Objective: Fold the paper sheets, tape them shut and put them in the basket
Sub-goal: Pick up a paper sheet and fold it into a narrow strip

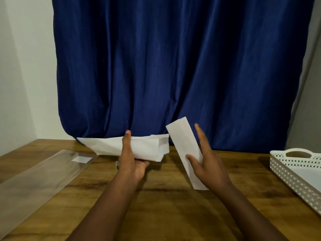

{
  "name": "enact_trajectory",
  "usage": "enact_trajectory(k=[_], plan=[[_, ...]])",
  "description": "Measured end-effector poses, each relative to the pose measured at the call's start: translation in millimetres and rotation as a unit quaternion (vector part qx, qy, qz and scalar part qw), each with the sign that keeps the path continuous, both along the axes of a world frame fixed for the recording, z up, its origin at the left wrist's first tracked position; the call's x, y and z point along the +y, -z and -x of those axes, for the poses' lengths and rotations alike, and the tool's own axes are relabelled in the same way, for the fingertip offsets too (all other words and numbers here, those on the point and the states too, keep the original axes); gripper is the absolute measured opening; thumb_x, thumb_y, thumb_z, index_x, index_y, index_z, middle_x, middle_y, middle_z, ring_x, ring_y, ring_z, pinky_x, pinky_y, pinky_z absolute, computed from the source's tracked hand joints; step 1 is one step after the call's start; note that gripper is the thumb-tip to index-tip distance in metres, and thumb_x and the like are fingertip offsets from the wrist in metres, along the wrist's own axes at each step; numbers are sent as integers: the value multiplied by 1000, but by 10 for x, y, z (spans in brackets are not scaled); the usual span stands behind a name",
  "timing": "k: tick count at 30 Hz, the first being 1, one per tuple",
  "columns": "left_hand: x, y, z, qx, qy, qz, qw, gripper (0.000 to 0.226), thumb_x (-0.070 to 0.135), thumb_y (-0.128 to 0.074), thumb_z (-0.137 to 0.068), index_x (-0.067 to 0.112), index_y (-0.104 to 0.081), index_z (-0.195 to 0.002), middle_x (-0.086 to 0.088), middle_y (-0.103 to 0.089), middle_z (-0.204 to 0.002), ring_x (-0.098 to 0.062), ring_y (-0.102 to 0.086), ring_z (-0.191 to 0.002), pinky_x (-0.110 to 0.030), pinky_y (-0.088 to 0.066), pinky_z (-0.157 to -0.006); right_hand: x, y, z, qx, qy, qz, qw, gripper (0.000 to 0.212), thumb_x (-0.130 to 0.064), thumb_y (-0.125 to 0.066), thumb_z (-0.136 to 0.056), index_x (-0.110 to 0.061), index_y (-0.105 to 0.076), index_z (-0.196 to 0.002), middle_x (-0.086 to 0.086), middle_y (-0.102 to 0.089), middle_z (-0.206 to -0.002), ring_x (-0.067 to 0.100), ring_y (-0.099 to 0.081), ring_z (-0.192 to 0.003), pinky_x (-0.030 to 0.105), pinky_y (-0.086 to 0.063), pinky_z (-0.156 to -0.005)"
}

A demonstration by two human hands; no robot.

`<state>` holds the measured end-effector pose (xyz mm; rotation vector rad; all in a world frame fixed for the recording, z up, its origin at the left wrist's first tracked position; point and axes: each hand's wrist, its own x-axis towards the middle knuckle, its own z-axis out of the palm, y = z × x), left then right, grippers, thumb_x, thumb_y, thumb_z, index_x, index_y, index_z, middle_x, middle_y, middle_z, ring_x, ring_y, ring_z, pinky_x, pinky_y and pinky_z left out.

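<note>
My right hand (205, 164) holds a folded white paper strip (184, 141) tilted above the table, thumb across its front and fingers behind it. My left hand (132, 157) grips a thick stack of white paper sheets (147, 146) from its near side, thumb up over the top, lifting the stack's near edge off the wooden table (165, 206). A white perforated basket (293, 173) with a handle sits at the right edge; its floor looks white and bare where visible.
A clear plastic sleeve (38, 176) with a small white label lies on the table at the left. A dark blue curtain (173, 66) hangs behind the table, touching its far edge. A small object shows just left of my left wrist.
</note>
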<state>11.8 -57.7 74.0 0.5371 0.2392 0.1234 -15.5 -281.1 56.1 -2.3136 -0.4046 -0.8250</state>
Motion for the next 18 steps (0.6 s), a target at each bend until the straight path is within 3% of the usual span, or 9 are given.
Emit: enact_trajectory(k=[2,5,8,13,18], plan=[[107,7,-46,8,-34,19,999,75,48,-90,-72,20,-54,-132,-12,-71,-123,-34,-72,-108,-66,-58,-88,-8,-3,-23,28,10,7,1000,90,-37,-65,-97,-51,2,-156,-15,-51,-113,8,-61,-94,27,-56,-74],[165,13,-69,18,-58,40,997,87,52,-93,-65,21,-52,-135,-12,-70,-125,-35,-71,-109,-68,-58,-85,-28,9,-69,34,12,74,997,54,-45,-60,-98,-40,-38,-147,-16,-60,-129,0,-54,-96,19,-49,-74],[152,8,-59,11,-58,52,997,93,53,-95,-61,21,-52,-137,-12,-68,-126,-37,-70,-110,-70,-57,-82,-25,31,-75,49,29,117,991,37,-50,-55,-99,-34,-57,-132,-12,-69,-118,0,-59,-87,21,-53,-71],[56,31,-37,9,-45,27,999,86,52,-93,-65,20,-53,-134,-12,-67,-128,-35,-68,-112,-69,-58,-83,-31,15,-73,51,35,138,988,33,-54,-53,-98,-34,-63,-123,-13,-71,-103,1,-61,-80,22,-53,-67],[-31,33,1,-3,-44,1,999,98,52,-93,-63,24,-44,-143,-10,-63,-132,-35,-66,-116,-67,-58,-86,-47,-19,-42,56,57,185,979,40,-55,-49,-99,-33,-58,-132,-11,-70,-108,1,-59,-80,23,-53,-69]])
